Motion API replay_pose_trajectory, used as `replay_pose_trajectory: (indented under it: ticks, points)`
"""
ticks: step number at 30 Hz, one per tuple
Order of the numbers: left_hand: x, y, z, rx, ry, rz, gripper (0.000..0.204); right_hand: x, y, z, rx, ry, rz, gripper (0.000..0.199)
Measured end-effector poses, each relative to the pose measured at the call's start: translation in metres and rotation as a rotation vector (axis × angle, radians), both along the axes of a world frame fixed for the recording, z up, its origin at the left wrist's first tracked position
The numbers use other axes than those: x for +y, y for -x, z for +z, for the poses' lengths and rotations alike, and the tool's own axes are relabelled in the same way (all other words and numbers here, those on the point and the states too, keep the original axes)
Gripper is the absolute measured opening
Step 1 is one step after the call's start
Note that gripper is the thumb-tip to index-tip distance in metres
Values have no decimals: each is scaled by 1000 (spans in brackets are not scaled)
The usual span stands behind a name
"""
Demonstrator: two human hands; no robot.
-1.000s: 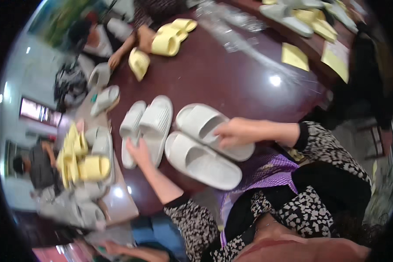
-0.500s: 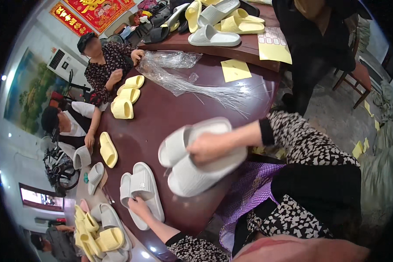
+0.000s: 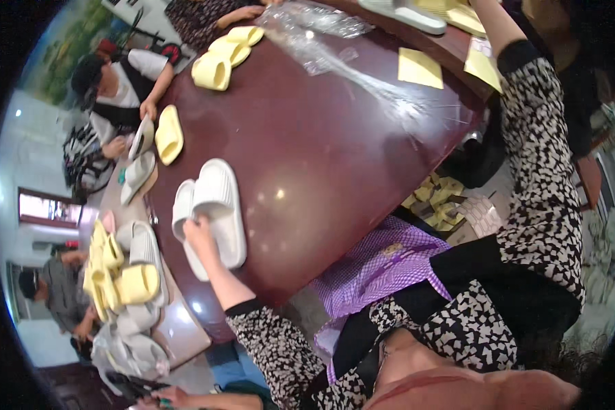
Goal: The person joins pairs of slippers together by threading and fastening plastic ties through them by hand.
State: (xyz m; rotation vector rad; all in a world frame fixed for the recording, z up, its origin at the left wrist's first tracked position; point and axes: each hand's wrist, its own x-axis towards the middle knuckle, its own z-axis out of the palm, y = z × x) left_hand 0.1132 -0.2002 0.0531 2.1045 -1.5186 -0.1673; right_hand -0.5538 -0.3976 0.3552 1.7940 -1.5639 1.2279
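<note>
We pinch the white slipper pair point(image 3: 212, 208) near the table's point(image 3: 335, 157) left edge with our left hand point(image 3: 199, 232); our right hand reaches beyond view, its grip untellable; next, we judge, comes gathering the pair

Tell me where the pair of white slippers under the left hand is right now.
In the head view, the pair of white slippers lies left of centre on the dark red table, near its left edge, with the left hand resting on it.
</note>
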Motion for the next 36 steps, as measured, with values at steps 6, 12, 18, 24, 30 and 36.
replay_pose_trajectory:
  ticks: [6,12,18,24,30,36]
  points:
    - [19,84,29,-26,-118,84,31,18,-75,-176,19,-689,424,19]
    - [42,157,36,-4,-116,70,33,6,-140,-258,-39,-809,401,19]
    - [47,173,35,-32,-25,103,34,-9,-162,-293,17,-749,123,20]
    - [54,166,33,112,25,55,27,-9,-164,-293,55,-729,35,18]
    - [56,167,30,284,-32,30,25,1,-157,-284,185,-836,64,18]
    - [64,167,28,487,83,31,25,-2,-153,-278,-34,-775,118,20]
